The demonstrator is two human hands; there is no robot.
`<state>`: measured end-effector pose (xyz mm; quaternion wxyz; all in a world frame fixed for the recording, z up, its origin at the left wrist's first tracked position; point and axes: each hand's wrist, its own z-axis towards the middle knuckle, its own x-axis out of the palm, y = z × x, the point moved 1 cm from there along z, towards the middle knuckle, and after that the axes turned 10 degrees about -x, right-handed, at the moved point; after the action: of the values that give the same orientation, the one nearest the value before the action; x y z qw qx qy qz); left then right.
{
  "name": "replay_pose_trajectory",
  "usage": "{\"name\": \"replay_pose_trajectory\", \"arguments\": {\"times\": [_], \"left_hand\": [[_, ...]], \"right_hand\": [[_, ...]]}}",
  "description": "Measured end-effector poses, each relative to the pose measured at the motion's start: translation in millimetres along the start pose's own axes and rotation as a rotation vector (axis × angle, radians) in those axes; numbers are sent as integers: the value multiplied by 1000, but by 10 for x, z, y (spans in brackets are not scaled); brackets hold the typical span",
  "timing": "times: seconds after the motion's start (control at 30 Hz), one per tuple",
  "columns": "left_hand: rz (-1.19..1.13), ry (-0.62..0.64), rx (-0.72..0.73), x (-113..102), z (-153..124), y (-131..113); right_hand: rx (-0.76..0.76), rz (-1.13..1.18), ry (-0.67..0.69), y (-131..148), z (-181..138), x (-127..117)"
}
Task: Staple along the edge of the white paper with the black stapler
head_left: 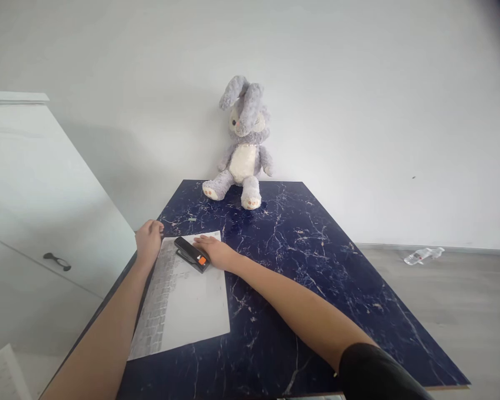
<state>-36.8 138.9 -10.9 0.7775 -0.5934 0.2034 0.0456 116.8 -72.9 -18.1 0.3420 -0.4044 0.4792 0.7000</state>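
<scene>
A sheet of paper (183, 300) with a grey brick pattern along its left side lies on the dark blue marbled table (308, 266). A black stapler (190, 254) with an orange mark rests on the paper's far end. My right hand (212, 251) lies flat beside the stapler, fingers stretched out and touching its right side. My left hand (149, 239) is curled at the paper's far left corner, near the table's left edge. What its fingers hold, if anything, is hidden.
A grey and white plush rabbit (242, 147) sits at the table's far edge against the white wall. A white cabinet (33, 211) stands close on the left. An empty plastic bottle (423, 255) lies on the grey floor at right.
</scene>
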Motion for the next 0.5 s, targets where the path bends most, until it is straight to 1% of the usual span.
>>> {"name": "replay_pose_trajectory", "arguments": {"times": [0.1, 0.17, 0.27, 0.33, 0.4, 0.43, 0.5], "left_hand": [[111, 68, 165, 79, -191, -209], [163, 137, 263, 165, -341, -341], [207, 260, 379, 306, -584, -512], [225, 386, 459, 395, -763, -617], [238, 552, 531, 474, -957, -715], [245, 643, 566, 510, -1055, -758], [263, 807, 627, 578, -1237, -823]], "right_hand": [[6, -16, 9, -3, -246, -68], [44, -30, -6, -21, -535, -112], [79, -42, -20, -46, -1060, -171], [126, -63, -51, -65, -1386, -214], [181, -80, -92, -92, -1631, -261], [194, -82, -111, -110, -1713, -286], [173, -67, -142, -152, -1800, -334]]}}
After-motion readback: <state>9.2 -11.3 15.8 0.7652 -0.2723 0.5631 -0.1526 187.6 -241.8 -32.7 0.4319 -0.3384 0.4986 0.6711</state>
